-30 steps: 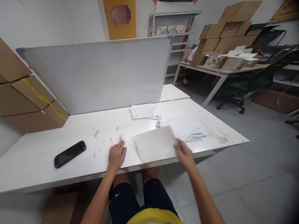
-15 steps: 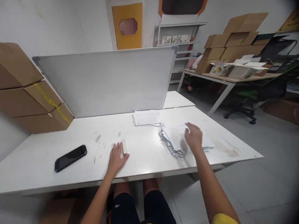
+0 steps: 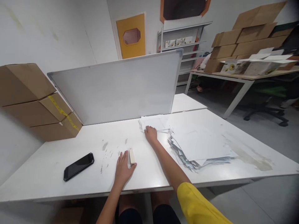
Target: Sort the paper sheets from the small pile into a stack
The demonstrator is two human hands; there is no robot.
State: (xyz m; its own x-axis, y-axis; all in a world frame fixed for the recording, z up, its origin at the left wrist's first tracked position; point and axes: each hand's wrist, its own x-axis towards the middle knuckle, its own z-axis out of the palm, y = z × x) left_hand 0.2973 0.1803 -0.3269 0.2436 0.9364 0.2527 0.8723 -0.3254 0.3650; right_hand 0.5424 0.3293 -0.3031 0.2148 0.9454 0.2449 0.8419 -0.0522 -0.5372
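My left hand [image 3: 124, 169] lies flat on the white table with its fingers spread. Its thumb rests by the lower end of a small cream-coloured block [image 3: 132, 156], which stands between thumb and fingers. My right hand [image 3: 150, 133] reaches across to a small stack of white paper sheets [image 3: 151, 120] below the whiteboard. Its bent fingers touch the near left part of that stack, and no sheet is lifted. Right of my forearm lies a wider, uneven pile of sheets [image 3: 198, 140], with dark printed edges showing along its left and near sides.
A black phone [image 3: 78, 166] lies on the table [image 3: 105, 185] at the left. The whiteboard [image 3: 116, 90] leans behind, beside stacked cardboard boxes [image 3: 35, 102]. More boxes [image 3: 254, 40] stand on another desk, with a metal shelf [image 3: 184, 46] at the back.
My right hand has moved left from the wide pile to the small paper stack. My left hand stays beside the cream block. The view has shifted slightly.
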